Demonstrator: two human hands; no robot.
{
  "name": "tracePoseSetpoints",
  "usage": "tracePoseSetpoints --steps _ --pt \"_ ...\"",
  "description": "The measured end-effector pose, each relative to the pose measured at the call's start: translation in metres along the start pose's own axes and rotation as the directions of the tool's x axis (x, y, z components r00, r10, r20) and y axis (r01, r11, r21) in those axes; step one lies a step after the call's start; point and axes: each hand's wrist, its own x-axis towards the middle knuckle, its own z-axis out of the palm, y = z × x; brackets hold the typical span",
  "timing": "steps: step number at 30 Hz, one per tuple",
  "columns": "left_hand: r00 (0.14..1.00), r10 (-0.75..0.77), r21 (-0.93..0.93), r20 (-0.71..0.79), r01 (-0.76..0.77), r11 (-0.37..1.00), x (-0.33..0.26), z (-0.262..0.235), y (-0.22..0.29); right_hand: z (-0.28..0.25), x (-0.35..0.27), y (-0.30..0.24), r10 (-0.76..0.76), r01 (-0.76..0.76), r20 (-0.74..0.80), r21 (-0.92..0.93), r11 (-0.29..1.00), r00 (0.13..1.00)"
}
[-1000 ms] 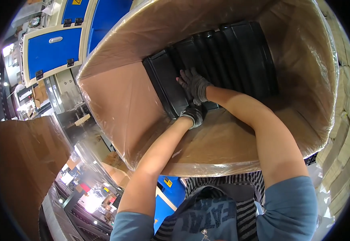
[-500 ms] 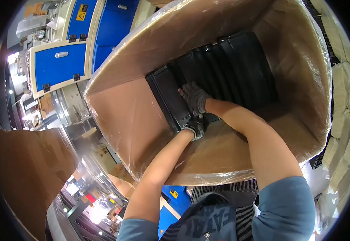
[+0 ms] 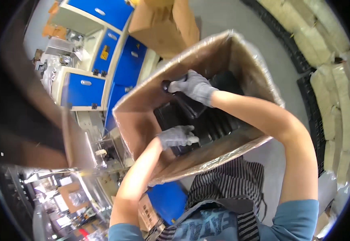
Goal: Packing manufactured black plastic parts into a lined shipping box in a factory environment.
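Down inside a lg. cardboard box [image 3: 138,124] w/ clear plastic lining [image 3: 207,165] folded over its rim, both gloved hands are among black pieces [image 3: 221,125] lying side by side at the bottom. R. hand [image 3: 197,87], in a grey glove, is on the far side, fingers & thumb closed round the upper end of one dark glossy piece [image 3: 193,107], which slants, tilted, over the others; can't tell if its lower end touches them. L. hand [image 3: 177,137], also gloved, is nr. the box's left end, fingers a bit spread, thumb apart from them, just over the black pieces; contact can't be told. Around: a brown carton [image 3: 163,34] beyond the far rim, blue-doored cabinet [image 3: 84,90] at upper L., grey floor [image 3: 219,20] behind, pale wrapped stacks [image 3: 331,92] on black pallets [image 3: 313,108] along the R. Striped apron [image 3: 225,176] & blue T-shirt sleeve [image 3: 295,219] show at the near side. Brown shape [image 3: 26,152] at far L. is blurred.
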Motion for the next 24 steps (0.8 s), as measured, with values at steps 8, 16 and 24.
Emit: tracePoseSetpoints --steps 8,16,24 --pt "0.545 0.718 -0.033 -0.432 -0.805 0.592 -0.212 0.107 0.104 -0.078 -0.229 -0.12 -0.283 0.175 0.161 0.482 0.859 0.946" --pt "0.076 0.877 0.117 -0.474 -0.982 0.148 -0.35 0.101 0.206 -0.124 -0.332 -0.277 -0.785 0.77 -0.015 0.211 0.603 0.619" --pt "0.205 0.61 0.145 -0.766 -0.869 0.473 -0.443 0.051 0.327 -0.197 -0.261 -0.402 -0.575 0.457 0.127 0.482 0.748 0.808"
